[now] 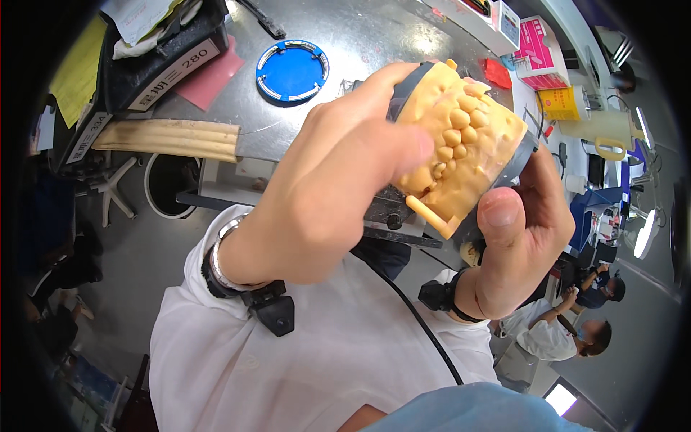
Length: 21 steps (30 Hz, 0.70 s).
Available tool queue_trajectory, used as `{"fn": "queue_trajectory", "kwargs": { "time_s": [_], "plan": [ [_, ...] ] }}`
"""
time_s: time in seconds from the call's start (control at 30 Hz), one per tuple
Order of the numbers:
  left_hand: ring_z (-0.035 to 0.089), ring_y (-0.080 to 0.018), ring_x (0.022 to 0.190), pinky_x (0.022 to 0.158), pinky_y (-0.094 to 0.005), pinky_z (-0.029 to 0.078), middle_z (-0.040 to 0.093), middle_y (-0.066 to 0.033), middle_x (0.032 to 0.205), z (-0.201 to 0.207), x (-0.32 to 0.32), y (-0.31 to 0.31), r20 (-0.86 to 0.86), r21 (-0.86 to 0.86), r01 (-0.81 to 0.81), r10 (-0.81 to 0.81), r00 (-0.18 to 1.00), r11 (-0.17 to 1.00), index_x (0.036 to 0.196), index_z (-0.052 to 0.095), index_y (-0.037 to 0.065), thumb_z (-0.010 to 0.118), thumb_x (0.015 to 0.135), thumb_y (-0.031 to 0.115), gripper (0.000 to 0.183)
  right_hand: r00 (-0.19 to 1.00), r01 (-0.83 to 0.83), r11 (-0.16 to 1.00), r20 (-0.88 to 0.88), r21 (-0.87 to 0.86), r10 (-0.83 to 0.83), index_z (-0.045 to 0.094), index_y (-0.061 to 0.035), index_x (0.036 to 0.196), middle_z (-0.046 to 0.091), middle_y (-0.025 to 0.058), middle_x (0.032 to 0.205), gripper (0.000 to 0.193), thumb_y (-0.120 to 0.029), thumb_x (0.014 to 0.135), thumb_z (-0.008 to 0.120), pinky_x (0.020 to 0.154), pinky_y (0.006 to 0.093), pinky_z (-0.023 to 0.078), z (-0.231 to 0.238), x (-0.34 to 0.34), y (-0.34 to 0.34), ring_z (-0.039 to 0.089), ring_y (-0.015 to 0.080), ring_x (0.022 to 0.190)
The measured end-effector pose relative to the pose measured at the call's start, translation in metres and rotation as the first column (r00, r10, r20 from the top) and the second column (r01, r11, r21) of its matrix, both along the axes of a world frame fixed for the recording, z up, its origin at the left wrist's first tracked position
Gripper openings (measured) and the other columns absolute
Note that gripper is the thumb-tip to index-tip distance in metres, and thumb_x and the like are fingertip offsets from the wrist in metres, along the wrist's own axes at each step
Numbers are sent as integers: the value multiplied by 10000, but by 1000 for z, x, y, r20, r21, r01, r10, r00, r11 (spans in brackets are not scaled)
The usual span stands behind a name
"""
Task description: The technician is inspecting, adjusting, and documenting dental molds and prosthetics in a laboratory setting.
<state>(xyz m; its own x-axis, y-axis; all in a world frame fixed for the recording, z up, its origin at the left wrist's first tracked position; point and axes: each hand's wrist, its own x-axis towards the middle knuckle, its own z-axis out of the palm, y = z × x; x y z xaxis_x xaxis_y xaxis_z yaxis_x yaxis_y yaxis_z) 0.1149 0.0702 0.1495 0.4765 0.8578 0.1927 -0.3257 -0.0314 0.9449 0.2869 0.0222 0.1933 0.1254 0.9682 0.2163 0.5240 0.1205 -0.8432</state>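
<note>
A yellow-orange dental impression point(461, 122) with rounded tooth shapes and a thin rod of excess material at its lower edge is held up before my chest. A dark grey tray point(407, 93) shows along its sides. My left hand point(309, 187) grips it from the left, some fingers round the far edge; a blurred fingertip lies over the face beside the tooth shapes. With curled fingers behind the right edge and the thumb in front, my right hand point(529, 241) supports the other side. What the hidden fingers touch behind cannot be seen.
A metal bench point(345, 36) carries a round blue disc point(292, 72), a pink sheet point(209, 75), black bins point(162, 68) and a pink-white box point(541, 54). Wooden strips point(169, 138) edge it, near a waste bin point(169, 187). Two people point(554, 331) sit at right.
</note>
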Motion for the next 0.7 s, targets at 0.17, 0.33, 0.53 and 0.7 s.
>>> {"fn": "queue_trajectory", "kwargs": {
  "time_s": [0.17, 0.33, 0.53, 0.7],
  "plan": [
    [438, -240, 1283, 1076, -334, 299, 444, -177, 1373, 13, -5, -2, 91, -214, 131, -113, 989, 968, 1409, 287, -99, 516, 742, 282, 802, 999, 22, 999, 35, -28, -21, 516, 148, 1205, 637, 187, 1075, 899, -604, 754, 714, 851, 296, 483, 6, -5, -3, 626, 203, 965],
    [436, -238, 1290, 1074, -321, 302, 436, -175, 1381, 15, -6, -4, 119, -224, 129, -105, 987, 966, 1421, 258, -93, 524, 741, 299, 829, 999, -1, 1000, 37, 9, 1, 508, 149, 1214, 626, 192, 1097, 891, -593, 764, 712, 880, 315, 470, 7, -8, -3, 615, 220, 993],
    [491, -225, 1235, 1046, -339, 354, 474, -169, 1355, 13, -4, 1, 247, -344, 190, -107, 963, 919, 1410, 282, -90, 365, 918, 284, 624, 989, -13, 996, 143, -85, 25, 513, 145, 1209, 637, 181, 1088, 741, -446, 814, 719, 867, 315, 478, 16, -9, 2, 625, 203, 980],
    [528, -270, 1199, 998, -414, 436, 494, -178, 1331, -2, -5, 8, 332, -376, 170, -39, 943, 911, 1376, 343, -69, 300, 971, 320, 563, 999, -2, 994, 37, -107, 6, 467, 139, 1257, 629, 208, 1101, 705, -427, 862, 611, 858, 349, 521, 23, 5, -6, 653, 251, 955]
  ]
}}
